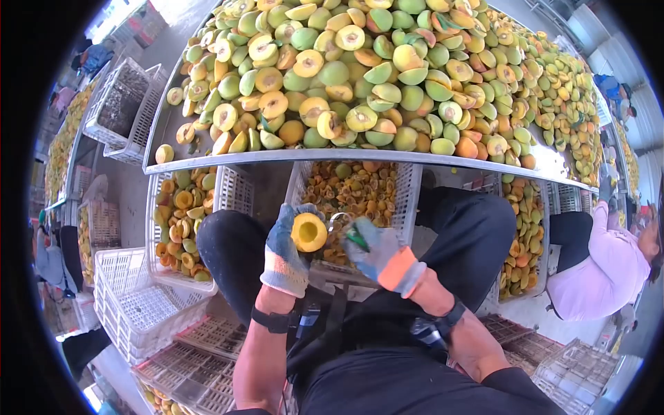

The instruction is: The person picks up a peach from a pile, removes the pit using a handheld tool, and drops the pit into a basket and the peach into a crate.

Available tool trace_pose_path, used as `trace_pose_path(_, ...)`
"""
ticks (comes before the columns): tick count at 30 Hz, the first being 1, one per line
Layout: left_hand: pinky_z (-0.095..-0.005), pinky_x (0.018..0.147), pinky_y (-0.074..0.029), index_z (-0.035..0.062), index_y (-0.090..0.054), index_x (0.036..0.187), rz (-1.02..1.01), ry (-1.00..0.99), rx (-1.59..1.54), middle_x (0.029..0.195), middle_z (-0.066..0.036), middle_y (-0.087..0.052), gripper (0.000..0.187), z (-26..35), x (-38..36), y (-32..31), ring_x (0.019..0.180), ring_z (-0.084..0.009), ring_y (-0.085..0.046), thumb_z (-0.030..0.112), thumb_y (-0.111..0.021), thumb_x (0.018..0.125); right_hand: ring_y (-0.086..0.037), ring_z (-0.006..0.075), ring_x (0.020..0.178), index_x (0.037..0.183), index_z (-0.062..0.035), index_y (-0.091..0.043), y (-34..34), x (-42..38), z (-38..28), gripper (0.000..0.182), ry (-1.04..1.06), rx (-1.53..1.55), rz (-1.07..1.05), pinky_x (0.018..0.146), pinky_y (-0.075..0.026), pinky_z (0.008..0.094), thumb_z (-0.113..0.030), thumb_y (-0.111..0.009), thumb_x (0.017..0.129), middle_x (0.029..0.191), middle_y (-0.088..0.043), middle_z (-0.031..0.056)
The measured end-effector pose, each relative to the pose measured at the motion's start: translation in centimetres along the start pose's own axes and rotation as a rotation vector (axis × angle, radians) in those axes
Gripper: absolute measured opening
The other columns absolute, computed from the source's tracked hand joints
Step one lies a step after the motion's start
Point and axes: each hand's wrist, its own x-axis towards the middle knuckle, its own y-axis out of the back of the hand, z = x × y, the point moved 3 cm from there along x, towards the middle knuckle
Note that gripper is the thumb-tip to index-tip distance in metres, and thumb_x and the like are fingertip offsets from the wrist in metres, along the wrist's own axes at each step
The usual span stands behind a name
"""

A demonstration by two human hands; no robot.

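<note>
My left hand, in a grey glove with an orange cuff, grips a yellow peach half. Its cut face is turned up and shows a round hollow with no stone in it. Closed around the green handle of a pitting tool is my gloved right hand, slightly blurred. The tool's thin metal loop points at the peach half, just to its right. Below both hands, between my knees, a white crate holds small orange-brown pieces and some fruit.
A metal-edged table heaped with halved peaches spans the front. Crates of peach halves flank my legs. A white crate stands at left, above stacked crates. A person in pink sits close on the right.
</note>
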Motion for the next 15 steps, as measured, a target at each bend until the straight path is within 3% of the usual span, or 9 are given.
trace_pose_path(3, -0.0338, 0.080, -0.056, 0.0057, -0.066, 0.108, 0.097, 0.002, 0.040, 0.099, -0.008, -0.070, 0.039, -0.5, -0.6, -0.4, 0.090, -0.0209, -0.068, 0.042, -0.054, 0.105, -0.068, 0.0410, 0.080, 0.108, -0.0040, -0.056, -0.9, 0.9, -0.3, 0.024, -0.009, 0.009, -0.013, 0.066, -0.052, 0.0493, -0.025, -0.060, 0.095, 0.089, -0.069, 0.0213)
trace_pose_path(5, -0.0337, 0.081, -0.056, 0.0064, -0.065, 0.109, 0.103, -0.009, 0.061, 0.100, -0.007, -0.070, 0.037, -0.6, -0.5, -0.2, 0.090, -0.0205, -0.068, 0.041, -0.055, 0.105, -0.069, 0.0400, 0.080, 0.109, -0.0035, -0.057, -0.7, 1.6, -0.9, 0.022, -0.121, 0.062, -0.076, 0.066, -0.053, 0.0483, -0.021, -0.059, 0.095, 0.091, -0.070, 0.0201)
trace_pose_path(8, -0.0324, 0.080, -0.055, 0.0050, -0.066, 0.109, 0.103, -0.088, 0.052, 0.099, -0.005, -0.069, 0.031, -1.0, -0.5, 0.1, 0.090, -0.0183, -0.067, 0.034, -0.060, 0.103, -0.070, 0.0392, 0.080, 0.110, -0.0036, -0.057, -0.5, 2.1, -1.3, 0.022, -0.118, -0.063, -0.118, 0.067, -0.054, 0.0484, -0.019, -0.055, 0.095, 0.092, -0.070, 0.0196)
trace_pose_path(10, -0.0299, 0.080, -0.053, 0.0040, -0.067, 0.110, 0.193, -0.280, 0.296, 0.099, -0.003, -0.068, 0.023, -1.2, -0.2, 0.5, 0.089, -0.0151, -0.065, 0.025, -0.064, 0.101, -0.070, 0.0391, 0.084, 0.113, -0.0023, -0.057, -0.6, 2.2, -1.8, 0.024, -0.157, -0.115, -0.133, 0.068, -0.054, 0.0482, -0.016, -0.053, 0.094, 0.095, -0.070, 0.0198)
trace_pose_path(11, -0.0256, 0.079, -0.050, 0.0030, -0.069, 0.110, 0.226, -0.316, 0.362, 0.097, -0.001, -0.067, 0.017, -1.4, -0.3, 0.2, 0.086, -0.0110, -0.061, 0.014, -0.066, 0.097, -0.070, 0.0391, 0.084, 0.113, -0.0023, -0.057, -0.5, 2.0, -2.0, 0.024, -0.154, -0.112, -0.129, 0.068, -0.054, 0.0482, -0.016, -0.053, 0.094, 0.095, -0.070, 0.0198)
trace_pose_path(15, -0.0261, 0.081, -0.050, 0.0018, -0.068, 0.106, 0.234, -0.428, 0.542, 0.096, -0.003, -0.068, 0.012, -1.5, -0.3, 0.4, 0.089, -0.0094, -0.058, 0.010, -0.066, 0.097, -0.069, 0.0381, 0.089, 0.117, 0.0003, -0.056, 0.3, 1.7, -2.7, 0.029, 0.034, -0.155, -0.029, 0.070, -0.056, 0.0463, -0.012, -0.052, 0.092, 0.101, -0.069, 0.0201)
